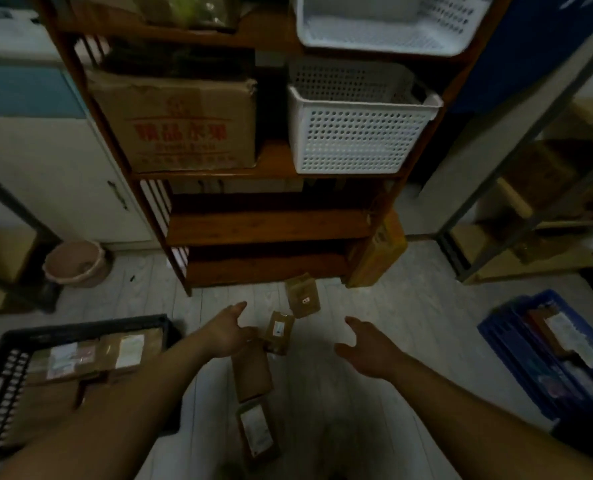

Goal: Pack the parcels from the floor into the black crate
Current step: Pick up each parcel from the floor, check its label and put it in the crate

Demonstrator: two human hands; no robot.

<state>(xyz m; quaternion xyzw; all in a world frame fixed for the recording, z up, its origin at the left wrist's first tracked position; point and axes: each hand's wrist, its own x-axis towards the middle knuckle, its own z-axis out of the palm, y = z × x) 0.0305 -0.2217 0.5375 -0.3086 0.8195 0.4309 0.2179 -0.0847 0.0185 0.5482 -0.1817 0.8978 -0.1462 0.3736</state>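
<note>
Four parcels in a loose row on the floor [374, 306], running away from the person toward the shelf [264, 226]: far parcel [303, 296], second parcel [279, 332], third parcel [252, 372], near parcel [255, 433]. All brown, flat, box-like; three show white labels, the third shows none.

Left hand [226, 332] is reaching out, fingers straight and spread, holding nothing. Its fingertips are just beside the second parcel; contact cannot be told. Right hand [367, 344] is also spread and empty, apart from the row on its right side.

Crate [87, 325] sits on the floor to the left, near the left arm, with packed parcels [91, 358] lying flat across it. Blue crate [509, 358] to the right is not the target.

Handling, judged: small cardboard or kraft mailers, probably light and fairly stiff, likely one-hand lifts. Surfaces look matte with taped patches, so slip risk is low. Flat on the floor, so pinch across the short sides or tip up a long edge first. Contents unknown, so do not squeeze the faces. Lay flat beside those already in the crate; room left looks limited
</note>
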